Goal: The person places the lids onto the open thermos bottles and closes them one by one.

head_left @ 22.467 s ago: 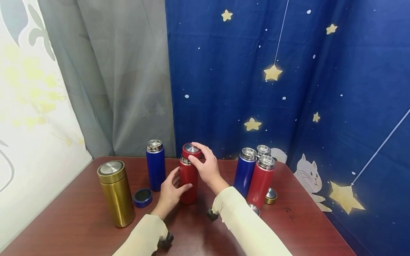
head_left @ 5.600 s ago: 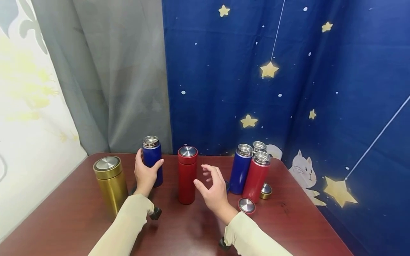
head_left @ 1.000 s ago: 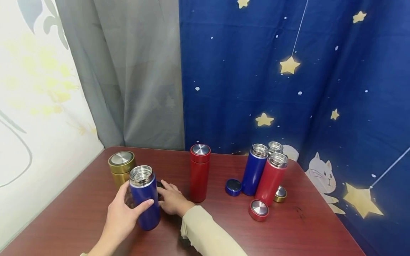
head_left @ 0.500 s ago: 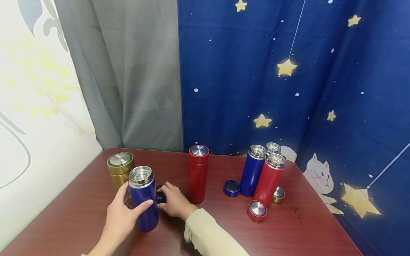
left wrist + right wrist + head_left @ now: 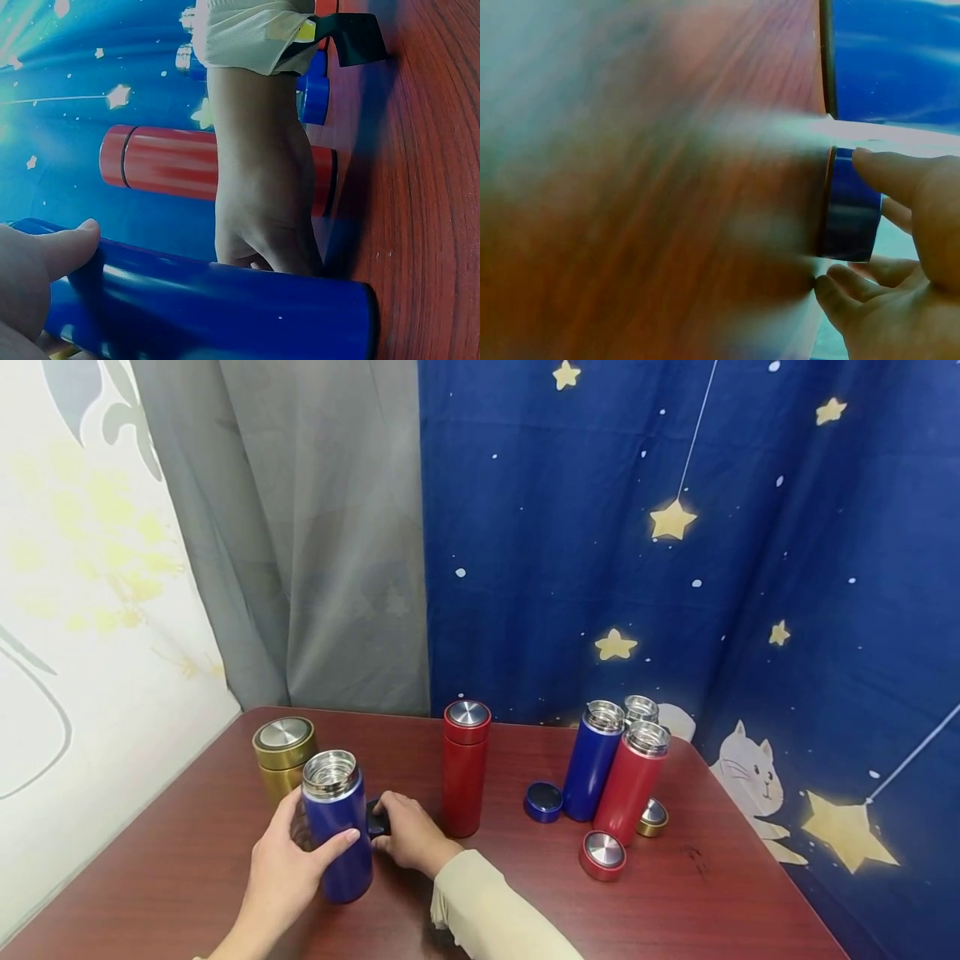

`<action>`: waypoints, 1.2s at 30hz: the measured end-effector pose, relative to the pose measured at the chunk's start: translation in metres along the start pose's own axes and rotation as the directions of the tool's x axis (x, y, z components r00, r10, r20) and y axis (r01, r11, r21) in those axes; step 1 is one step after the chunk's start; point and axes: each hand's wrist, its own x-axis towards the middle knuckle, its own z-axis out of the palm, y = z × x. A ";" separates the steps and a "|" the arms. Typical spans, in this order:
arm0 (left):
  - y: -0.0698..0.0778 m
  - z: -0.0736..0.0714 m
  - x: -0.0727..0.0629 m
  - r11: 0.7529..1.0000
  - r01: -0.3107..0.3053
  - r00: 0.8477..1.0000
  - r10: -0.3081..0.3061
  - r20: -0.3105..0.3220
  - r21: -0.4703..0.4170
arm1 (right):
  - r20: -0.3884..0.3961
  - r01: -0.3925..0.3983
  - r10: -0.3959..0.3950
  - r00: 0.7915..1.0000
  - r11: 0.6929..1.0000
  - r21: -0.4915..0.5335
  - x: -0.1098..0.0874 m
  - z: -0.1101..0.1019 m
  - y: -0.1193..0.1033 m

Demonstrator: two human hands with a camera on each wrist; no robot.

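My left hand [image 5: 283, 870] grips an uncapped blue thermos bottle [image 5: 339, 839], thumb across its front; it stands upright on the table. Its steel mouth faces up. Just behind it to the right, my right hand [image 5: 408, 833] holds a blue bottle lid [image 5: 377, 820] flat on the tabletop. In the right wrist view the thumb lies on one side of the lid [image 5: 849, 214] and fingers curl at the other. Part of the lid is hidden behind the bottle in the head view. A capped red thermos bottle [image 5: 463, 785] stands behind my right hand.
Behind my left hand stands a capped gold bottle [image 5: 283, 752], partly hidden. To the right stand an open blue bottle [image 5: 591, 768], an open red bottle [image 5: 630, 785] and another open bottle [image 5: 641, 708]. Blue [image 5: 543, 802], red [image 5: 602, 855] and gold [image 5: 653, 817] lids lie near them.
The red bottle's lid, handled earlier, is now on it. My left hand has brought the blue bottle nearer. Within the last second, my right fingers have curled around the blue lid.
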 end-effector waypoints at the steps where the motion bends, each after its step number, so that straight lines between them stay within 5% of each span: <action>1: 0.000 0.001 0.000 1.000 0.000 1.000 0.000 0.000 -0.003 | -0.003 -0.005 0.005 1.000 1.000 -0.004 0.000 0.000 0.001; 19: 0.004 0.008 0.005 1.000 -0.013 1.000 0.013 0.002 -0.018 | 0.009 -0.116 0.116 0.993 0.992 0.041 -0.010 -0.005 0.010; 36: 0.004 0.020 0.009 0.998 -0.004 1.000 0.003 -0.017 -0.059 | -0.050 -0.100 0.108 0.993 0.986 0.132 -0.027 -0.014 0.020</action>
